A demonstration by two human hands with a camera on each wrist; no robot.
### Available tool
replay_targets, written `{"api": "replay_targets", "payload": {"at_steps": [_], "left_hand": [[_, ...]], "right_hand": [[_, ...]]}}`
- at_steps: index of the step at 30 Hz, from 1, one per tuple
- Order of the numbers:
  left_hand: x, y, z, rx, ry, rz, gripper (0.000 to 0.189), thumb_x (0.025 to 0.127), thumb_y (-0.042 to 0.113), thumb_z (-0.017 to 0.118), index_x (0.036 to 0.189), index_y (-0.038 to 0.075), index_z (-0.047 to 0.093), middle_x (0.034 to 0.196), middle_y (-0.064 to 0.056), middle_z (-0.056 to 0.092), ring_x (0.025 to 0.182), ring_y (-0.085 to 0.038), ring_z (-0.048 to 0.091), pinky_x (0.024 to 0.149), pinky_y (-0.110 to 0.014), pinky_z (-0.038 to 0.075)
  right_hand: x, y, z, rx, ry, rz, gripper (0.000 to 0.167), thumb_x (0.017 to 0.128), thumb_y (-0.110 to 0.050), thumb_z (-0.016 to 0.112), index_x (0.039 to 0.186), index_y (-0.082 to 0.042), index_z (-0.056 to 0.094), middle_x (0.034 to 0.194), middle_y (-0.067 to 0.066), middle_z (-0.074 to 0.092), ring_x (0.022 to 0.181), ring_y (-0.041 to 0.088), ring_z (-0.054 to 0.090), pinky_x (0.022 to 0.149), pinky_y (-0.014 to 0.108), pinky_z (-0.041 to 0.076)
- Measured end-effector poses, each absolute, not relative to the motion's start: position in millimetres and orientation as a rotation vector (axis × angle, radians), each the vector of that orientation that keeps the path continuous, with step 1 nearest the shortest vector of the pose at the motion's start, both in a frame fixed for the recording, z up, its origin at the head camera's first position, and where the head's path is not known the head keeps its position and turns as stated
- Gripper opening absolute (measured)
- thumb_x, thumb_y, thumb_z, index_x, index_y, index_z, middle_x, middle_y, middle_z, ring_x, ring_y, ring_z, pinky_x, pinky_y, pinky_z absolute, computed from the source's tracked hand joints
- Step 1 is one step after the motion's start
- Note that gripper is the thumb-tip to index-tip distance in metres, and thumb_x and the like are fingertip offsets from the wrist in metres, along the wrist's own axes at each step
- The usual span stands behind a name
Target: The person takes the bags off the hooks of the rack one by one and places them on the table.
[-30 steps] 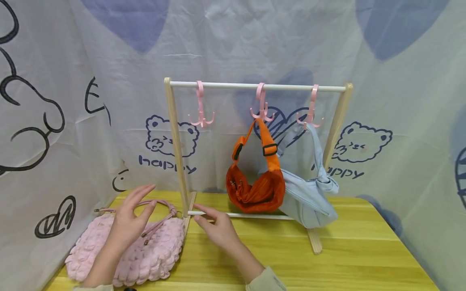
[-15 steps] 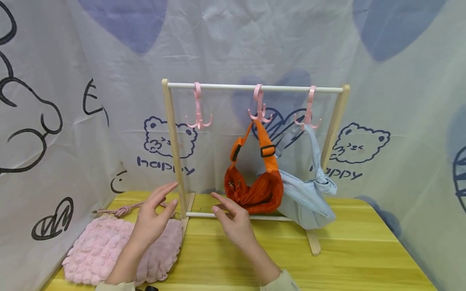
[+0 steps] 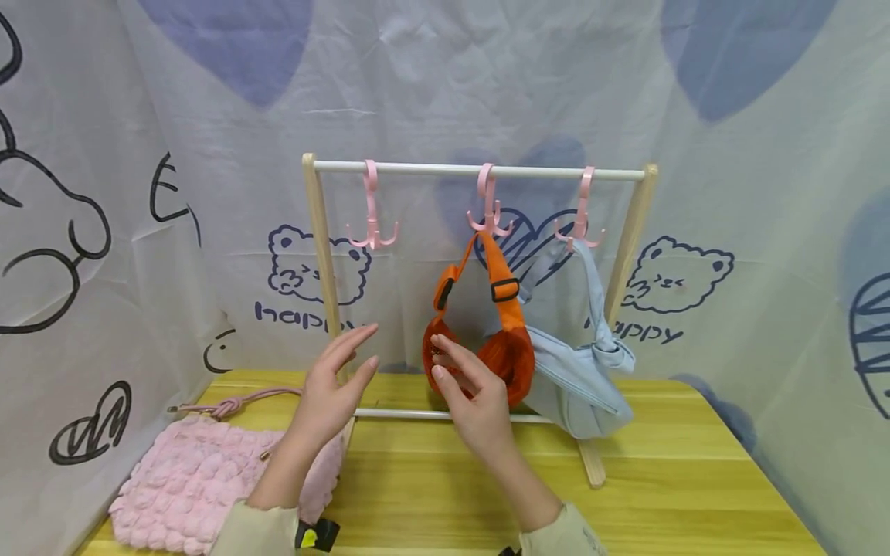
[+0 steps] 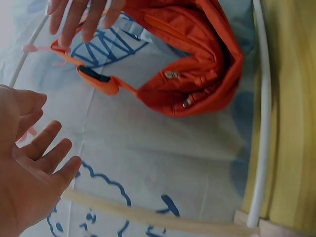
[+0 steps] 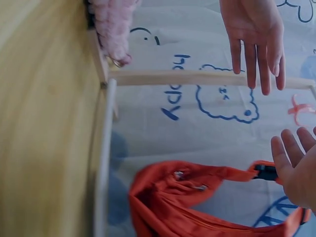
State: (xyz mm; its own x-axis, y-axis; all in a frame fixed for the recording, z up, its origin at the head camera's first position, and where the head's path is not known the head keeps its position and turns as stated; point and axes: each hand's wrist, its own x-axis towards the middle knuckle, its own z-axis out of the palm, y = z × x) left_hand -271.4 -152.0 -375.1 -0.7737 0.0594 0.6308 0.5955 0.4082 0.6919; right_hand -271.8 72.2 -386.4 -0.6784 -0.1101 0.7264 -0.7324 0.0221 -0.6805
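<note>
My left hand (image 3: 332, 394) is raised in front of the rack's left post, its fingers relaxed and holding nothing. Facing it, my right hand (image 3: 480, 398) hovers in front of the orange bag (image 3: 518, 355) and hides part of it; its fingers are extended and bare. The two palms stand apart with a gap between them, as the left wrist view also shows. The orange bag hangs by its strap from the middle pink hook (image 3: 489, 212). A light blue bag (image 3: 577, 386) hangs from the right pink hook (image 3: 582, 216). A pink puffy bag (image 3: 188, 479) lies on the table, below the left forearm.
A rack with wooden posts (image 3: 629, 247) and a white top bar (image 3: 431, 168) stands on the yellow wooden table (image 3: 667, 494). The left pink hook (image 3: 371, 216) carries no bag. Printed cloth (image 3: 417, 85) encloses the back and sides.
Both hands have moved right and up, away from the pink bag. The pink bag's strap has dropped back behind it. The hanging bags keep their places on the hooks.
</note>
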Motion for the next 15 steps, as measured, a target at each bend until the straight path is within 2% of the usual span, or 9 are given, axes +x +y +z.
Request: {"api": "replay_targets", "payload": {"at_steps": [2,6,9,15], "left_hand": [[-273.3,-145.8,-370.2,-0.578,-2.121,-1.374,0.046,0.103,0.010,0.066,0.148,0.012,0.059,0.152,-0.012,0.054,0.142,-0.030,0.047,0.115,-0.051,0.042],[-278.0,-135.4,-361.2,-0.614,-2.091,-1.396,0.046,0.103,0.009,0.066,0.148,0.013,0.059,0.152,-0.010,0.054,0.141,-0.029,0.049,0.115,-0.054,0.042],[-283.3,-128.9,-353.9,-0.646,-2.090,-1.390,0.047,0.102,0.008,0.067,0.148,0.013,0.059,0.152,-0.009,0.054,0.141,-0.028,0.049,0.115,-0.053,0.042],[-295.0,-116.3,-337.3,-0.739,-2.062,-1.376,0.049,0.101,0.006,0.067,0.148,0.008,0.058,0.152,-0.010,0.055,0.138,-0.029,0.052,0.112,-0.050,0.047]], "right_hand": [[-272.7,76.1,-378.6,0.859,-1.809,1.665,0.042,0.101,-0.003,0.067,0.143,-0.007,0.064,0.139,0.011,0.067,0.117,0.035,0.067,0.097,0.031,0.057],[-277.4,83.1,-361.4,0.863,-1.754,1.591,0.042,0.100,-0.001,0.067,0.142,-0.006,0.064,0.138,0.010,0.067,0.117,0.037,0.066,0.100,0.033,0.056],[-282.4,88.0,-346.6,0.854,-1.714,1.528,0.041,0.100,0.000,0.067,0.141,-0.004,0.064,0.137,0.010,0.068,0.118,0.033,0.066,0.100,0.033,0.056],[-295.3,97.8,-318.6,0.881,-1.654,1.412,0.039,0.100,0.001,0.065,0.139,-0.002,0.065,0.137,0.011,0.067,0.121,0.029,0.064,0.098,0.031,0.056]]}}
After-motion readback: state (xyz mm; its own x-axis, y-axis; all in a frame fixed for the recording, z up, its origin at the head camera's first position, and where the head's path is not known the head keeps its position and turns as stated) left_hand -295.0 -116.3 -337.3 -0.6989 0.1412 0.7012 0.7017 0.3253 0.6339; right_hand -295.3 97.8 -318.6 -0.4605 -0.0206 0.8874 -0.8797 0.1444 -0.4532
